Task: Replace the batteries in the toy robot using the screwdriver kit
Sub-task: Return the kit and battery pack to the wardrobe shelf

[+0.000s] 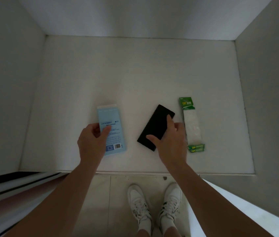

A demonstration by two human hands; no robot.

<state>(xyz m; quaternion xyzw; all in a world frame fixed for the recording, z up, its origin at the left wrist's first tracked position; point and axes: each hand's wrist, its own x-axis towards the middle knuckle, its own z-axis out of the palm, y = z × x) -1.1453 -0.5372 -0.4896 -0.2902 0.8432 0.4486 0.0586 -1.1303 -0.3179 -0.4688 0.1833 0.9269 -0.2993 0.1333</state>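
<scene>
Hands reach forward over a white table (135, 69) walled in on three sides. The left hand (91, 141) grasps a blue box (114, 115) by its near left edge, with the thumb laid across the printed face and the fingers curled round the side. The box lies flat and runs away from the person; a barcode shows at its near end, and the rest of the print is too blurred to read.

The right hand (171, 142) grips a black case (155, 124), which lies slanted between the two hands. Its index finger stretches along the case's top, its thumb presses on the near end, and the other fingers curl past the right edge. The case's contents cannot be seen.

Just right of the right hand lies a battery pack (192, 124), a long clear strip with a green card at the far end and green batteries at the near end. It lies apart from the case.

Below the table's near edge, two white shoes (138, 202) stand on a tiled floor (94, 194).
</scene>
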